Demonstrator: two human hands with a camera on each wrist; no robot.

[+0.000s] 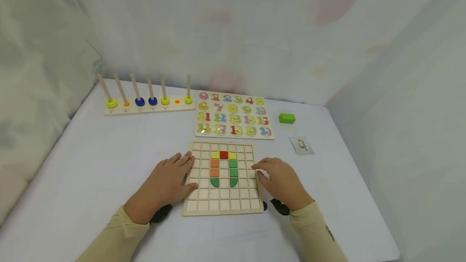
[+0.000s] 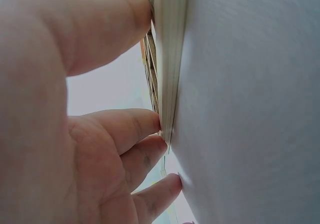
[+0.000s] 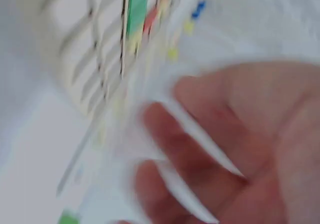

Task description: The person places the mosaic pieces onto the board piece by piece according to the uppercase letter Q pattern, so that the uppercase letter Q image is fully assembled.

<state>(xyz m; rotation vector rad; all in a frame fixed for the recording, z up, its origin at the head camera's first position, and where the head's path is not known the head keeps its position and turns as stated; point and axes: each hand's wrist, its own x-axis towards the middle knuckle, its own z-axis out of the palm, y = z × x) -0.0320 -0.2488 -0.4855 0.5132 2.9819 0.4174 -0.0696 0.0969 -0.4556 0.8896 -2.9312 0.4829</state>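
Observation:
A wooden grid board (image 1: 223, 205) lies on the table between the two hands. In its upper middle, coloured pieces form an arch: a red square (image 1: 223, 155) at the top, a yellow rounded piece (image 1: 215, 155) on either side, orange squares (image 1: 215, 172) down the left, green squares (image 1: 233, 172) down the right, and a green rounded piece (image 1: 215, 182) at each foot. My left hand (image 1: 164, 183) rests along the board's left edge, fingers extended and thumb on the frame. Beside the right edge is my right hand (image 1: 280, 179), its fingers loosely bent with nothing between them; it is blurred in the right wrist view.
Behind the board lies a number puzzle (image 1: 233, 120) with coloured numerals. To its left stands a wooden peg rack (image 1: 149, 108) with yellow and blue beads. A green block (image 1: 287, 118) and a small picture card (image 1: 302, 145) showing a coloured pattern lie at the right.

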